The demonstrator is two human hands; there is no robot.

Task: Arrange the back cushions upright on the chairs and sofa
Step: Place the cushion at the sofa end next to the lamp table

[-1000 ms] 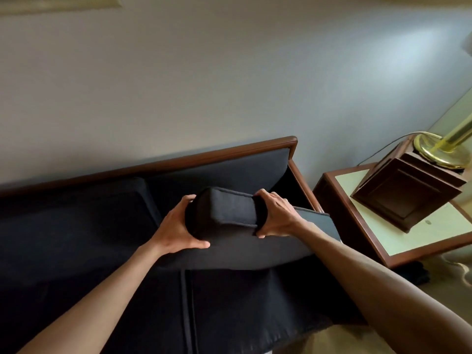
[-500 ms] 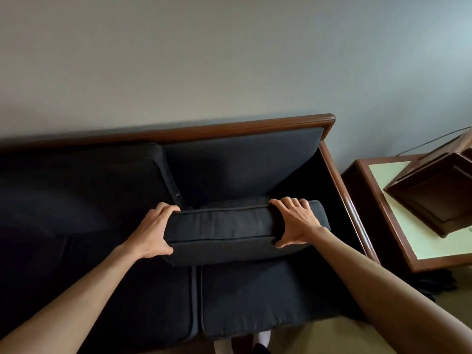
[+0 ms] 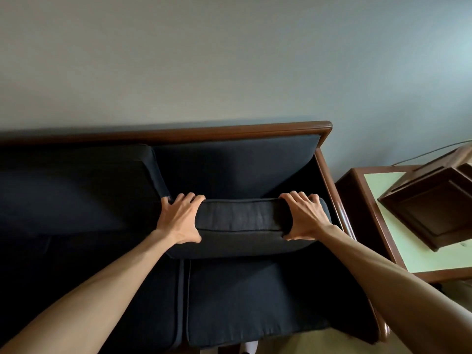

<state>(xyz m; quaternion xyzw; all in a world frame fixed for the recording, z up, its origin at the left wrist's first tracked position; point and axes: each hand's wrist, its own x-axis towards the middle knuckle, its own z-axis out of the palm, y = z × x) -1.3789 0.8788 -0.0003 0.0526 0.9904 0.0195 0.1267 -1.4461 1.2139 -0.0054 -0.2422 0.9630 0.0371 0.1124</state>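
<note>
A dark navy back cushion [image 3: 240, 218] stands on its long edge on the right seat of the sofa [image 3: 229, 297], a little in front of the sofa's backrest [image 3: 235, 167]. My left hand [image 3: 180, 222] grips its left end and my right hand [image 3: 304, 218] grips its right end, fingers over the top edge. Another dark back cushion [image 3: 76, 187] leans upright against the backrest on the left.
The sofa has a brown wooden frame [image 3: 204, 131] against a grey wall. To the right stands a wooden side table [image 3: 388, 241] with a pale green top, bearing a dark wooden lamp base [image 3: 431, 203]. Beige floor shows at the bottom right.
The cushion, held tilted above the seat a second ago, has been turned lengthwise and set down on the right seat. My hands slid out to its two ends.
</note>
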